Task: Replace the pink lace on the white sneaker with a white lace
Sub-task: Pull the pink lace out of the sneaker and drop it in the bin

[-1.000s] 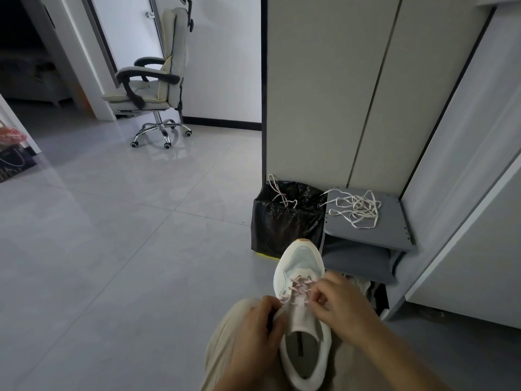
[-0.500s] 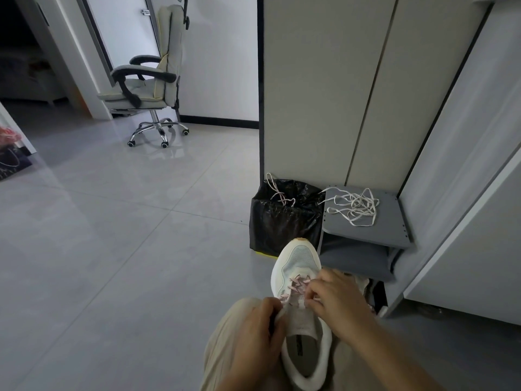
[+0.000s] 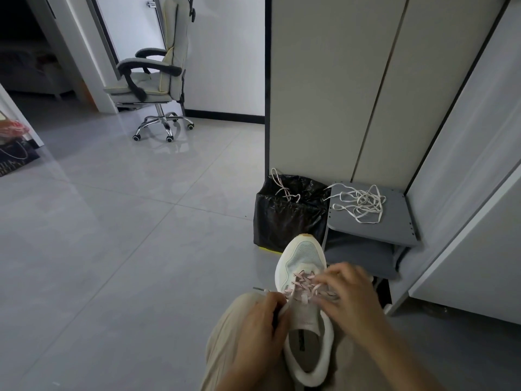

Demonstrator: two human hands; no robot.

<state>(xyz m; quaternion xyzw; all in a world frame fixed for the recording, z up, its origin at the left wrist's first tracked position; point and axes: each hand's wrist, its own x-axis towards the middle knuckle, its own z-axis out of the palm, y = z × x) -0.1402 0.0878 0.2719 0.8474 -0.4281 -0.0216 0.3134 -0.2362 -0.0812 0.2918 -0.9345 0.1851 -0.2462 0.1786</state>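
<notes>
Nearest the camera, both forearms are cut off by the bottom edge. The white sneaker (image 3: 303,259) lies on a beige trouser leg (image 3: 225,342) with its toe pointing away, and its heel runs almost to the frame edge. The left hand (image 3: 258,330) grips the shoe's left collar with curled fingers, which cover that side of the upper. The right hand (image 3: 348,301) hides the right side. Its bent fingertips pinch the pink lace (image 3: 301,283) over the upper eyelets, though blur hides which strand they hold. A thin end (image 3: 260,290) pokes out just past the left knuckles and is too small to identify.

Compared with a second ago, the left hand keeps the same grip. The right hand's fingers have spread and shifted slightly toward the toe, so more of the pink crossings show.

Beyond the toe stands a black bin bag (image 3: 284,221) with a pale, pink-flecked cord (image 3: 283,187) draped over its rim. Just beside it, the white lace (image 3: 362,203) lies in a loose tangle on a grey shelf (image 3: 397,221). What sits under the shelf is dark and unclear. Behind rise tall cabinet doors (image 3: 324,94). An office chair (image 3: 152,77) stands far off to the left.
</notes>
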